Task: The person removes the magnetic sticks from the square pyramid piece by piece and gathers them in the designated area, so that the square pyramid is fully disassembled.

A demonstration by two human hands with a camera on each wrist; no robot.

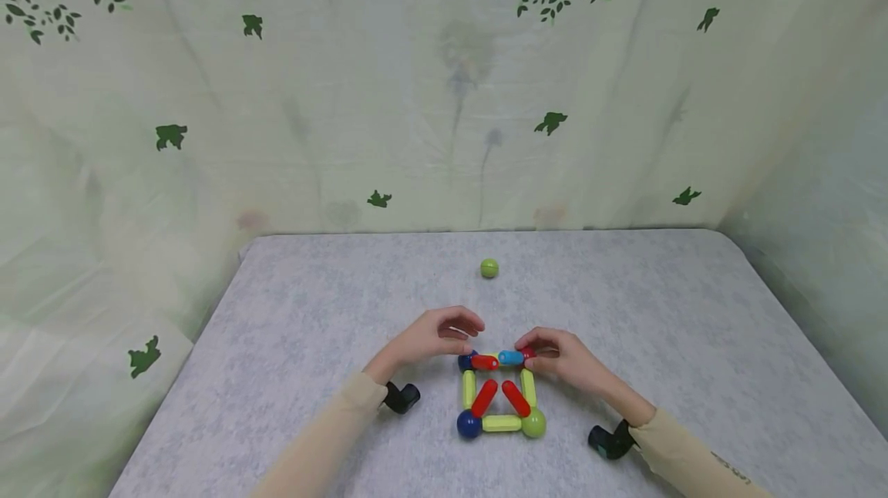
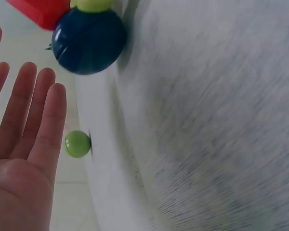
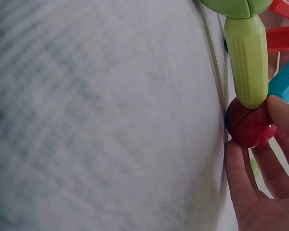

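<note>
Green ball (image 1: 489, 268) beyond both hands.

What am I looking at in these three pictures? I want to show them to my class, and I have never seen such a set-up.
A person works with bare hands and wears three cameras. The wide picture comes from the head; the two close ones come from the wrists. On the grey table lies a square frame of coloured sticks and balls, and a loose green ball lies farther back. The right hand pinches the red ball at one far corner. The left hand is open beside the dark blue ball and holds nothing.
</note>
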